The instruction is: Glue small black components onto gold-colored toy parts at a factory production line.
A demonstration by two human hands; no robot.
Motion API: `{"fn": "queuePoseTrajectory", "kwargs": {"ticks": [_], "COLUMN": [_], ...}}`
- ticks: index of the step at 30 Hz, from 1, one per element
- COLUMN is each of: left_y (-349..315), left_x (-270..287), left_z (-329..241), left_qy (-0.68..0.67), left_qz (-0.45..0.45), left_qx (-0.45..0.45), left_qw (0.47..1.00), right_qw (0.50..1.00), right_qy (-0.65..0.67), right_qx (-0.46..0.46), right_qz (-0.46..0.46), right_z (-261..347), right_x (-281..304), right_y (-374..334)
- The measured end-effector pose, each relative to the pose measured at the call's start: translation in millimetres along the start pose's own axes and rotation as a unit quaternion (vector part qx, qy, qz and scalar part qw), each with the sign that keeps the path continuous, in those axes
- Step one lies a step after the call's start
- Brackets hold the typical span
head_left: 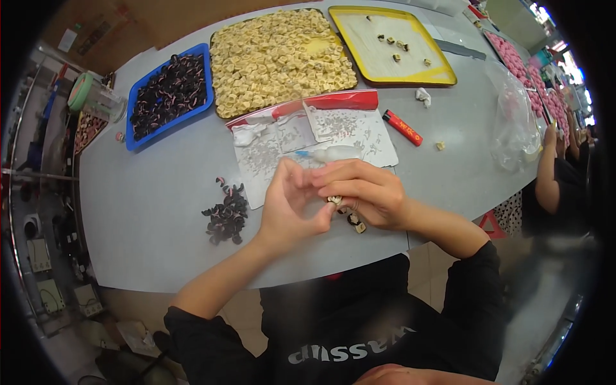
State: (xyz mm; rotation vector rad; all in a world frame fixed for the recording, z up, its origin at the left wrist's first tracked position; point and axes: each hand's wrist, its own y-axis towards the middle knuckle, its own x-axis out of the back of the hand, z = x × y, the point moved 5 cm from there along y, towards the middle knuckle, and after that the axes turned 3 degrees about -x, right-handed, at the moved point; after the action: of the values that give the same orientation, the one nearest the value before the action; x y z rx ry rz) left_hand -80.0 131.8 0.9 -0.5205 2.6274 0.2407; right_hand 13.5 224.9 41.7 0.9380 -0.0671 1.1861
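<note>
My left hand and my right hand meet over the near middle of the table. Between their thumbs and fingers is a small cream-coloured cube-like piece, partly hidden. Under my right hand lie a few cream pieces with black parts. A loose pile of black curved pieces with pink edges lies left of my left hand. Just beyond my fingers, a white squeeze bottle with a blue tip rests on a sheet of paper covered with grey marks.
A blue tray of black pieces, a tray heaped with cream pieces and a yellow tray with several pieces stand along the far side. A red lighter-like stick and a clear plastic bag lie right. Another person's arm is at far right.
</note>
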Motion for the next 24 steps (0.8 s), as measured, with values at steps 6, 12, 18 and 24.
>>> {"fn": "queuePoseTrajectory", "kwargs": {"ticks": [6, 12, 18, 24], "left_y": [-12.4, -12.8, -13.3, -16.9], "left_x": [-12.2, -13.5, -13.8, -14.6], "left_z": [-35.6, -36.6, -36.0, -41.1], "left_qy": [0.348, 0.42, 0.382, 0.409], "left_qz": [0.043, 0.055, 0.037, 0.035], "left_qx": [-0.343, -0.377, -0.407, -0.439], "left_qw": [0.872, 0.824, 0.829, 0.799], "right_qw": [0.974, 0.844, 0.816, 0.829], "right_qy": [0.196, 0.474, 0.488, 0.472], "right_qx": [-0.109, -0.252, -0.309, -0.299], "right_qz": [0.004, 0.012, 0.004, 0.028], "right_z": [-5.5, -13.5, -17.3, -14.8], "right_x": [6.7, -4.7, -3.9, -2.6], "right_y": [-2.8, -9.4, -12.1, -9.6]}}
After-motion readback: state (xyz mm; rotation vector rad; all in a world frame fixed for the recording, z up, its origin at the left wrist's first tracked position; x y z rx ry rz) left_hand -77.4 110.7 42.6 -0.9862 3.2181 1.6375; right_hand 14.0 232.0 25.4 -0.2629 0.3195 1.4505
